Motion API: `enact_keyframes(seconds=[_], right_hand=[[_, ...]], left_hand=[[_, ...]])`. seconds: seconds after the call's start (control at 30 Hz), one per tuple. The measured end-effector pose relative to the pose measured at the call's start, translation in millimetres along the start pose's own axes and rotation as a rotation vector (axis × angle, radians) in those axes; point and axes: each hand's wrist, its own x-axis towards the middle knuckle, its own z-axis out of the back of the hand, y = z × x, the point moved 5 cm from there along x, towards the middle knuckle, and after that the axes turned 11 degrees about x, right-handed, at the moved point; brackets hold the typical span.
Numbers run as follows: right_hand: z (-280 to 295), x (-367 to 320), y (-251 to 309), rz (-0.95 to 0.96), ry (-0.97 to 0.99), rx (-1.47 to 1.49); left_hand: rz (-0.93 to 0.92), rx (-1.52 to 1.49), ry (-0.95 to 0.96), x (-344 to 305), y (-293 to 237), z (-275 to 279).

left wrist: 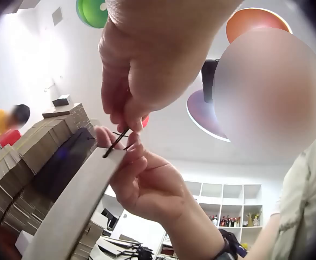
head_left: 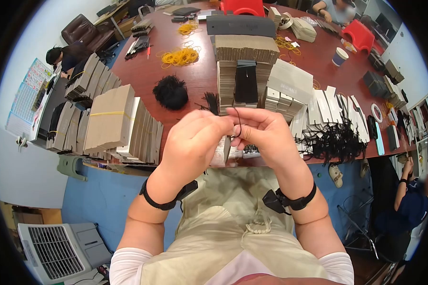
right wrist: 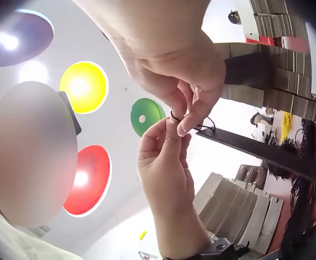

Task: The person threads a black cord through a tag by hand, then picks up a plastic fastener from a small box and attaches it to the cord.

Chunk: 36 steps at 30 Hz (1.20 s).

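Observation:
Close together over the table's front edge, my left hand (head_left: pixel 188 145) and right hand (head_left: pixel 268 135) both pinch a thin black cord (head_left: pixel 239 124). That cord passes through the end of a long narrow tag (left wrist: pixel 74 208), which hangs from it. One face of the tag is white in the left wrist view; its dark face (right wrist: pixel 261 151) shows in the right wrist view. Fingertips of the left hand (right wrist: pixel 166 162) meet those of the right hand (right wrist: pixel 174 65) at the cord's loop. Part of the cord is hidden behind the fingers.
Stacked cards (head_left: pixel 109 118) bound with yellow bands stand at left. More stacks (head_left: pixel 247 47) rise ahead, with a black tag bundle (head_left: pixel 246 83) against them. Black cords (head_left: pixel 171 92) lie piled nearby. White tags with black cords (head_left: pixel 333 104) spread at right. A paper cup (head_left: pixel 340 57) stands farther back.

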Motion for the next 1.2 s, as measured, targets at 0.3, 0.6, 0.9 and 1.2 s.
enact_keyframes(seconds=[0.3, 0.6, 0.9, 1.2], right_hand=[[9, 1, -12, -0.077, 0.156, 0.039], [10, 0, -4, 0.084, 0.114, -0.409], [18, -7, 25, -0.016, 0.102, 0.177], [46, 2, -20, -0.004, 0.104, -0.666]], left_hand=[[0.863, -0.759, 0.056, -48, 32, -32], [0.433, -0.351, 0.224, -63, 25, -62], [0.559, -0.57, 0.249, -71, 32, -69], [0.444, -0.575, 0.195, -75, 37, -63]])
